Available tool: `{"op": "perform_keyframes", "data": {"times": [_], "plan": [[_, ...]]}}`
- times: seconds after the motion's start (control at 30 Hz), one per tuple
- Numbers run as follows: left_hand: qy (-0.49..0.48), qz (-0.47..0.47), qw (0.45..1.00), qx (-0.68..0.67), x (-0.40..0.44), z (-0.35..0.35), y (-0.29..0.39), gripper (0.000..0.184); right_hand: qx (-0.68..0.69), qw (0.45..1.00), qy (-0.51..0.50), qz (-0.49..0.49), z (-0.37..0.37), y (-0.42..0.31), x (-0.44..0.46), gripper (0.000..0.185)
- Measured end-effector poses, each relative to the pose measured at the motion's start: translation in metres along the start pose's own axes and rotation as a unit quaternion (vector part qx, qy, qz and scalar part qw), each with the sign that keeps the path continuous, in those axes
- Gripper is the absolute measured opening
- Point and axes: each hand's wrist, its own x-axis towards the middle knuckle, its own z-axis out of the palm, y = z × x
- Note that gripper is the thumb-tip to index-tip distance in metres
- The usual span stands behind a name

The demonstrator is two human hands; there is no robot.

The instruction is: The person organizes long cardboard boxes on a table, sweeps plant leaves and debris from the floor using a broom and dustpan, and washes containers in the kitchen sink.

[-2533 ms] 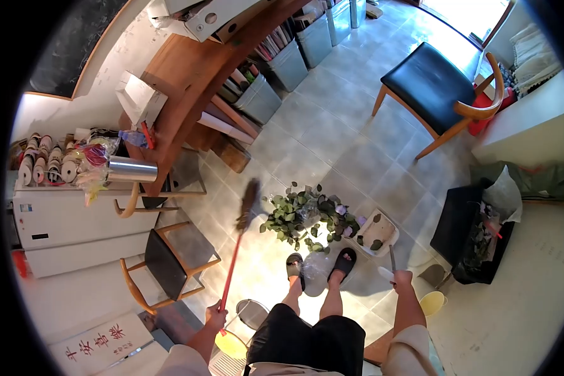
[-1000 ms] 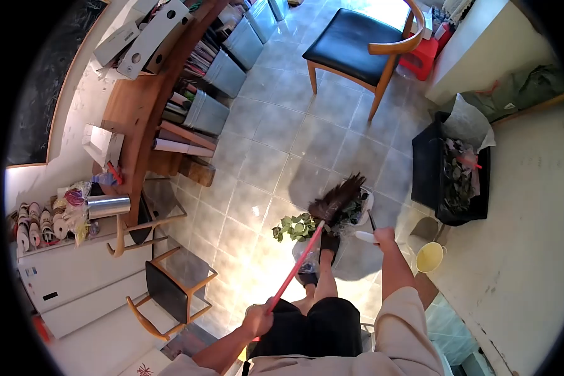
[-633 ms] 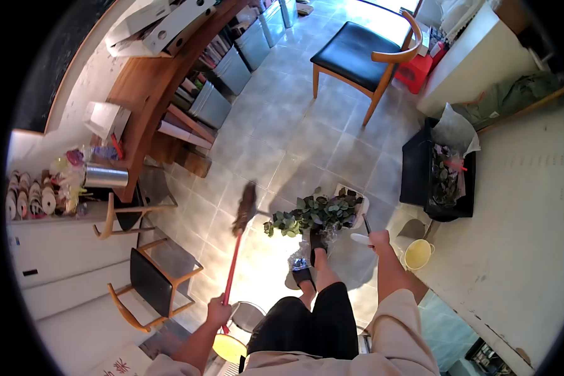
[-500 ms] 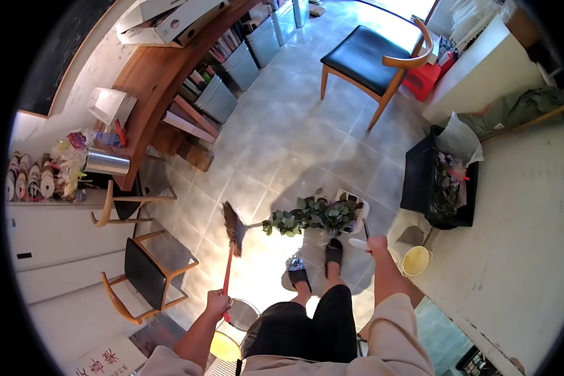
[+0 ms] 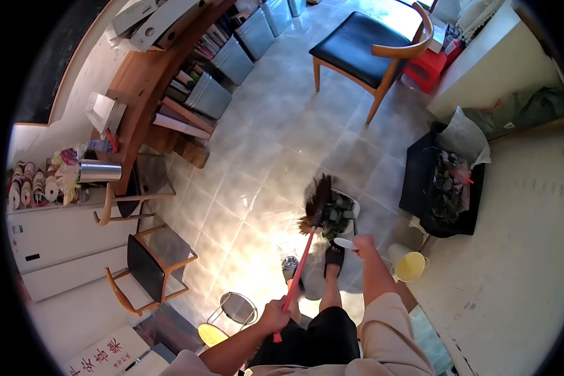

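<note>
My left hand [image 5: 274, 314] is closed round the red handle of a broom [image 5: 318, 203]. The dark bristles touch or overlap a heap of green leafy cuttings [image 5: 340, 214], hiding part of it. Those leaves lie in and at the mouth of a white dustpan [image 5: 356, 208] on the tiled floor, just ahead of my slippered feet. My right hand [image 5: 363, 245] is closed on the dustpan's handle, whose pale end sticks out to the left of my fist.
To the right stands a black bin [image 5: 415, 182] full of plant scraps, with a yellow-lined bucket [image 5: 411, 267] nearer me. A black-seated wooden chair [image 5: 357, 49] is ahead. More chairs [image 5: 147, 266] and a round stool [image 5: 239, 308] are at left, below a wooden counter [image 5: 128, 94].
The broom has swept right, from the left of the leaves to the dustpan. The spread leaves are now bunched at the pan. My right hand has shifted slightly left.
</note>
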Motion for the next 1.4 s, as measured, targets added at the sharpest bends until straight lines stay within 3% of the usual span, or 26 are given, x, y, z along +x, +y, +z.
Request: {"op": "perform_keyframes", "data": {"times": [0.13,0.27,0.3,0.4,0.47,0.57,0.6,0.63,0.7,0.8,0.83,0.97,1.07,1.23,1.4], "plan": [[0.008,0.012,0.999,0.041,-0.014,0.014,0.026,0.058,-0.039,0.997,-0.072,0.018,-0.019,0.009,0.005,0.018],[-0.009,0.033,0.993,0.114,-0.058,-0.018,0.047,0.058,0.001,0.993,-0.111,-0.045,-0.046,0.051,0.023,0.016],[-0.016,0.022,0.994,0.107,-0.069,-0.025,0.043,0.059,0.037,0.994,-0.103,-0.019,-0.069,0.045,-0.009,0.018],[-0.034,0.033,0.997,0.055,-0.108,-0.044,0.024,0.057,0.178,0.98,-0.052,-0.074,-0.115,0.076,-0.058,0.031],[-0.016,0.072,0.994,0.082,-0.148,-0.063,0.048,0.055,0.194,0.973,-0.041,-0.121,-0.157,0.071,-0.123,0.047],[0.019,0.166,0.983,0.077,-0.184,-0.073,0.055,0.056,0.233,0.954,-0.03,-0.188,-0.215,0.068,-0.209,0.054],[0.031,0.203,0.976,0.067,-0.193,-0.075,0.046,0.057,0.237,0.949,-0.019,-0.209,-0.233,0.067,-0.235,0.053],[-0.047,0.171,0.983,0.042,-0.189,-0.076,0.016,0.045,0.24,0.943,-0.008,-0.23,-0.252,0.067,-0.259,0.053],[-0.044,0.189,0.98,0.051,-0.201,-0.081,0.034,0.049,0.264,0.925,0.005,-0.274,-0.28,0.068,-0.296,0.047],[-0.046,0.185,0.98,0.048,-0.23,-0.093,0.119,0.06,0.243,0.929,0.015,-0.279,-0.321,0.066,-0.337,0.036],[-0.05,0.201,0.977,0.05,-0.23,-0.091,0.131,0.06,0.206,0.934,0.022,-0.29,-0.334,0.072,-0.337,0.026],[-0.082,0.212,0.974,0.023,-0.208,-0.07,0.152,0.056,0.171,0.947,0.071,-0.263,-0.359,0.075,-0.344,0.029],[-0.178,0.128,0.963,-0.156,-0.2,-0.049,0.174,0.056,0.003,0.922,0.259,-0.288,-0.347,0.104,-0.279,0.036],[-0.176,0.108,0.969,-0.133,-0.215,-0.036,0.191,0.054,0.002,0.921,0.339,-0.193,-0.296,0.11,-0.227,0.035],[-0.139,0.13,0.978,-0.081,-0.221,-0.05,0.177,0.054,-0.026,0.923,0.344,-0.17,-0.283,0.111,-0.219,0.035]]}}
